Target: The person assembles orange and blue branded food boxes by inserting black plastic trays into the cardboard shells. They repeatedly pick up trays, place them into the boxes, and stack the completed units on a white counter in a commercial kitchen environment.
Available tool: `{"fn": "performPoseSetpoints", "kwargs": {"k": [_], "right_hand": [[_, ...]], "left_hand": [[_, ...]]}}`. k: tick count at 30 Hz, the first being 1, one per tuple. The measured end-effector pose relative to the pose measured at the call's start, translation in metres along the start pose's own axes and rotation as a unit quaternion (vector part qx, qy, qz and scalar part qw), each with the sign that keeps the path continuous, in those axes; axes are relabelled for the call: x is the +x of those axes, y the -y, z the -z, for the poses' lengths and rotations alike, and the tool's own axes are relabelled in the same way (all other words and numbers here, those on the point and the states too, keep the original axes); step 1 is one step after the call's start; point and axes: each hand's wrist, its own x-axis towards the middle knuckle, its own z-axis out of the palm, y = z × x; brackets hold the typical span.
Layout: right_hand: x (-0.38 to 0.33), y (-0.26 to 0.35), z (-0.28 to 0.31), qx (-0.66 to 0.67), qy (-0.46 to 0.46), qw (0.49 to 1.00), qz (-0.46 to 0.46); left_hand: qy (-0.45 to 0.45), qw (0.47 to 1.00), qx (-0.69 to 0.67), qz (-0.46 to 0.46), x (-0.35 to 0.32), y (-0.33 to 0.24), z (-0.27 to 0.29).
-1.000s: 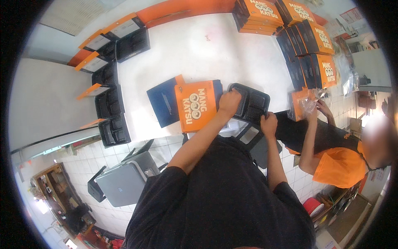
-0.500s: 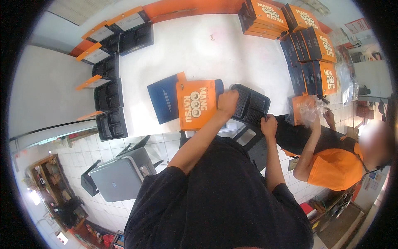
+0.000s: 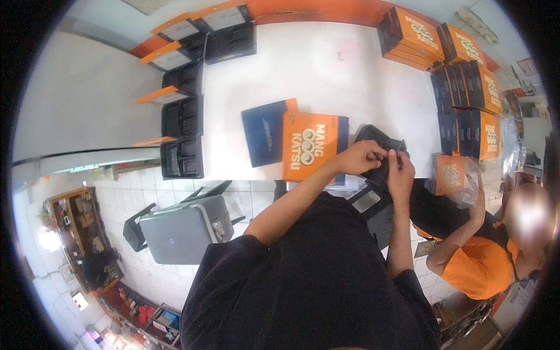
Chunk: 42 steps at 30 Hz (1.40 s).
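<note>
A black plastic tray (image 3: 379, 135), moulded into compartments, lies tilted at the table's near edge, right of the flat cardboard. My left hand (image 3: 361, 158) is closed, with thumb and forefinger pinched at the tray's near side. Beside it my right hand (image 3: 401, 175) is also closed, its fingertips at the same edge, almost touching the left ones. The hands cover part of the tray, so I cannot tell whether it is one tray or several nested. Left of them lies a flat orange carton (image 3: 309, 143) with white print, overlapping a dark blue carton (image 3: 265, 133).
Open black trays with orange flaps (image 3: 182, 116) line the table's left side. Filled-out orange boxes (image 3: 411, 38) stand stacked at the far right. A co-worker (image 3: 478, 265) at the right handles an orange box (image 3: 449, 175) and clear plastic. A grey bin (image 3: 181, 233) stands below left.
My left hand has moved right, from the tray's left edge to its near side. Both hands have come together there, and the tray now tilts. The whole view has shifted.
</note>
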Motion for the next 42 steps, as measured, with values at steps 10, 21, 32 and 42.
{"fn": "performPoseSetpoints", "kwargs": {"k": [10,21,32,42], "right_hand": [[-0.005,-0.004,-0.028,-0.051,0.016,0.998,0.043],[-0.001,0.004,-0.086,-0.091,0.040,0.994,0.036],[-0.011,-0.008,-0.120,-0.160,0.015,0.987,0.009],[-0.033,0.098,-0.127,-0.123,-0.051,0.991,-0.008]], "left_hand": [[-0.401,0.753,0.478,0.208,-0.140,0.077,0.204],[-0.237,0.738,0.530,0.342,-0.146,0.091,0.247],[-0.159,0.831,0.465,0.262,-0.160,0.113,0.302],[-0.301,0.876,0.310,0.216,-0.228,-0.133,0.292]]}}
